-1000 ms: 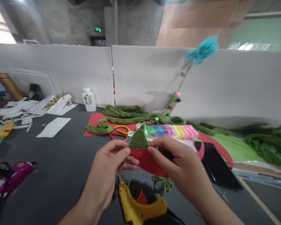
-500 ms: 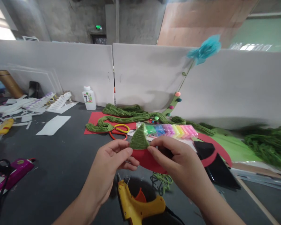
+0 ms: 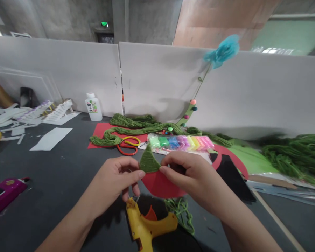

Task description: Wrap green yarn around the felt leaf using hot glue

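Observation:
Between my hands is a pointed green yarn-covered piece (image 3: 149, 161), its tip upward. My left hand (image 3: 122, 175) pinches its lower left corner between thumb and forefinger. At the lower right corner, the thumb and forefinger of my right hand (image 3: 182, 169) are closed on it. Rounded red paper (image 3: 160, 183) shows just below the green piece; whether the two are joined I cannot tell. Under my hands a yellow glue gun (image 3: 147, 224) stands on the dark table, nozzle up. Loose green yarn (image 3: 182, 213) lies beside it.
Behind my hands are scissors (image 3: 128, 145) with red and yellow handles, green yarn skeins (image 3: 139, 131) and a pack of coloured clay (image 3: 181, 142). A white bottle (image 3: 93, 107) stands by the partition. A purple tool (image 3: 9, 192) lies at left, a black tablet-like slab (image 3: 232, 176) at right.
The whole view has shifted, so things appear farther left. The green piece is tilted slightly more, and more of the red paper shows under it. Both hands keep their pinch.

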A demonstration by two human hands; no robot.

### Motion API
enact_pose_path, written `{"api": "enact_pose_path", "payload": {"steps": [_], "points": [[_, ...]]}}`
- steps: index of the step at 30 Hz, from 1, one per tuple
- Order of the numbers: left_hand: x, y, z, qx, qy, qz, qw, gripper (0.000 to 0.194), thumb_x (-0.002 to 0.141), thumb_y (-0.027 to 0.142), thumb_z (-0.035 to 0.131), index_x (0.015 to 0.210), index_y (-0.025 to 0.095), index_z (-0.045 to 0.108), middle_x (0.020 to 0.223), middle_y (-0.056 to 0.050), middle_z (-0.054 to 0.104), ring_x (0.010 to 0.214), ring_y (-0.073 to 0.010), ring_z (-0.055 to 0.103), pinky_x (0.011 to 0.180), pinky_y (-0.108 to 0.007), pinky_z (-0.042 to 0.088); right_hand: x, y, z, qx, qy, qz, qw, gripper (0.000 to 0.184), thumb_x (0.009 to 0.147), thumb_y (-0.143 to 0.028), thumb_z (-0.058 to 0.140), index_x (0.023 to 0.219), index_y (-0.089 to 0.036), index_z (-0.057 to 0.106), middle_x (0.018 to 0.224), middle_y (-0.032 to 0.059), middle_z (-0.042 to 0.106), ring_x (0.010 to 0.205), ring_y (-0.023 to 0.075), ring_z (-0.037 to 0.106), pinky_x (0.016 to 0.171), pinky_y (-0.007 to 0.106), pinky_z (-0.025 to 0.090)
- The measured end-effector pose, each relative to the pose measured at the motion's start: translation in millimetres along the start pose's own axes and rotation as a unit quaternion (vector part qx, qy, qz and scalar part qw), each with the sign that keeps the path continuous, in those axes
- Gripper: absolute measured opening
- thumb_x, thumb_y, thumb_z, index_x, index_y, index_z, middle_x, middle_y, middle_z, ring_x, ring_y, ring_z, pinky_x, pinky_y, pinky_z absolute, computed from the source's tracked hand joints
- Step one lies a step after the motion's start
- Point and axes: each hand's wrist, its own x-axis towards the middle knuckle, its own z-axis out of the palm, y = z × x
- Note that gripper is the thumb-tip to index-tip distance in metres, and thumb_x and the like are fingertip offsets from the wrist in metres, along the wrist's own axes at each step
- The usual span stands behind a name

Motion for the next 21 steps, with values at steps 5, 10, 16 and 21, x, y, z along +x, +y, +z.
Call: {"api": "enact_pose_path", "payload": {"steps": [5, 10, 16, 21], "points": [[1, -2, 3.1, 0.023, -0.011, -0.001, 1.000, 0.018, 0.078, 0.033, 0.058, 0.070, 0.017, 0.057, 0.047, 0.002, 0.062, 0.032, -0.0051, 0.043, 0.035, -0.014, 0.032, 1, 5, 4, -0.042, 0.019, -0.013, 0.999, 0.014, 0.079, -0.017, 0.054, 0.066, -0.018, 0.059, 0.061, -0.0013, 0.058, 0.056, 0.0116, 0.049, 0.050, 0.023, 0.034], [4, -2, 5.6, -0.012, 0.039, -0.003, 0.999, 0.018, 0.076, 0.034, 0.061, 0.072, 0.017, 0.056, 0.045, 0.001, 0.062, 0.030, -0.0053, 0.042, 0.034, -0.014, 0.029, -1, 4, 6, -0.099, 0.090, -0.054, 0.989, 0.010, 0.081, -0.020, 0.055, 0.088, -0.018, 0.062, 0.066, -0.0004, 0.057, 0.054, 0.0112, 0.047, 0.050, 0.022, 0.035], [14, -11, -4.1, -0.042, 0.134, 0.044, 0.989, 0.019, 0.074, 0.033, 0.064, 0.073, 0.015, 0.059, 0.044, 0.001, 0.062, 0.029, -0.0043, 0.040, 0.033, -0.015, 0.028, -1, 8, 15, -0.108, 0.095, -0.070, 0.987, 0.011, 0.083, -0.011, 0.048, 0.084, -0.019, 0.055, 0.070, -0.0001, 0.057, 0.055, 0.0101, 0.048, 0.051, 0.021, 0.035], [31, -26, -12.5, -0.059, 0.193, 0.076, 0.976, 0.019, 0.069, 0.031, 0.069, 0.072, 0.014, 0.061, 0.048, 0.002, 0.062, 0.036, -0.0085, 0.053, 0.036, -0.016, 0.039, 11, 20, 37, -0.161, 0.038, -0.076, 0.983, 0.017, 0.081, -0.006, 0.044, 0.090, -0.015, 0.055, 0.085, 0.0066, 0.060, 0.072, 0.0165, 0.056, 0.060, 0.027, 0.043]]}}
